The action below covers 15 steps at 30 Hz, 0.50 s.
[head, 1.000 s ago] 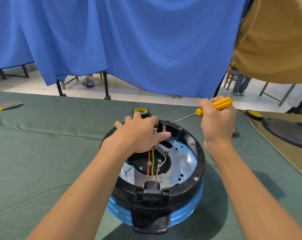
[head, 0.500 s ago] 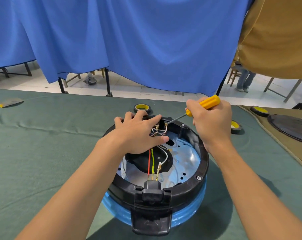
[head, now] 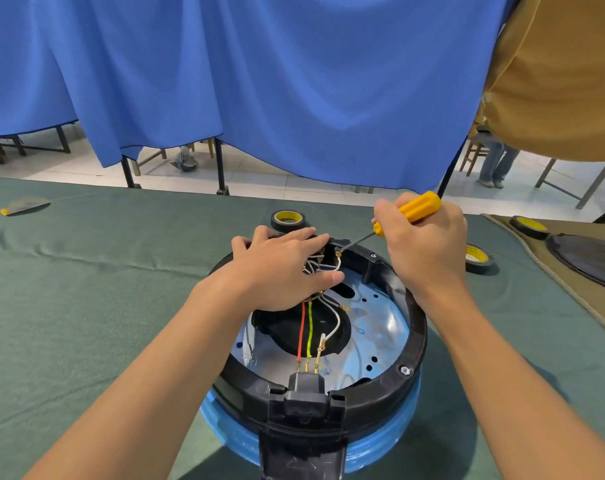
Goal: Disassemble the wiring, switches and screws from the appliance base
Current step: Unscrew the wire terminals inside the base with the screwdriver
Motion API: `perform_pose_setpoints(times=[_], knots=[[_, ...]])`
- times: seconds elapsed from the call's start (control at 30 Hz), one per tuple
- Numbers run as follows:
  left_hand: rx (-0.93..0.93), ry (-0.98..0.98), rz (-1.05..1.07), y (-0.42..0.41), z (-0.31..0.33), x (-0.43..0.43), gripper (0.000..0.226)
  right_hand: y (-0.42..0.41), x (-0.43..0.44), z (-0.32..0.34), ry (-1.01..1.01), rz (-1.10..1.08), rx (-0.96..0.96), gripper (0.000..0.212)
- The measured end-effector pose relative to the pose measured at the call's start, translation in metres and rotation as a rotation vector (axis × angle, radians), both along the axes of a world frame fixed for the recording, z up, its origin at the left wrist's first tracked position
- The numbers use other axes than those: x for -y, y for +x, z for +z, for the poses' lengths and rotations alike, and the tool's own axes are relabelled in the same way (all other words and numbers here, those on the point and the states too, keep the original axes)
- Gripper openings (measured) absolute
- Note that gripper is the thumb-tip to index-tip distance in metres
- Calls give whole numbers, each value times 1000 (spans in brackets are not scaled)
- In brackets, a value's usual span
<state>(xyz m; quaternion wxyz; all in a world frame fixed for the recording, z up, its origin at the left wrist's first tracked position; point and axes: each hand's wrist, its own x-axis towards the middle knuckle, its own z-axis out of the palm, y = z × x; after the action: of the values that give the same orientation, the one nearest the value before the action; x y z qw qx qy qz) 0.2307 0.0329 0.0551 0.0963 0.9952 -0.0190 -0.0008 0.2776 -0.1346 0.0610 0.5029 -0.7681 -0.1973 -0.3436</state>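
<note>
An upturned round appliance base (head: 408,344) with a black rim and blue body sits on the green cloth. Inside it run red, yellow-green and white wires (head: 309,332) from a black plug socket (head: 306,382) at the near rim to a terminal block (head: 330,258) at the far rim. My left hand (head: 283,268) lies flat over the far inner part of the base, fingers spread beside the terminals. My right hand (head: 422,244) grips a yellow-handled screwdriver (head: 415,207), its tip touching the terminal block.
Two rolls of black tape lie on the cloth, one behind the base (head: 288,219) and one to the right (head: 478,258). A third roll (head: 529,226) and a dark round lid (head: 592,261) sit on a tan cloth at right. Blue curtains hang behind the table.
My right hand has moved left and down, bringing the screwdriver tip from outside the rim onto the terminal block. My left hand has stayed on the base.
</note>
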Motion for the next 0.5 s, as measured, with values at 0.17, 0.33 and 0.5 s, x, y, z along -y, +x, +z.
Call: perform_pose_setpoints(times=[0.17, 0.33, 0.5], knots=[[-3, 2, -5, -1, 1, 0, 71, 10, -2, 8, -15, 39, -96, 40], [-18, -11, -6, -2, 3, 1, 71, 36, -7, 14, 134, 60, -291, 37], [-24, -11, -12, -5, 6, 3, 70, 53, -10, 13, 267, 37, -443, 20]])
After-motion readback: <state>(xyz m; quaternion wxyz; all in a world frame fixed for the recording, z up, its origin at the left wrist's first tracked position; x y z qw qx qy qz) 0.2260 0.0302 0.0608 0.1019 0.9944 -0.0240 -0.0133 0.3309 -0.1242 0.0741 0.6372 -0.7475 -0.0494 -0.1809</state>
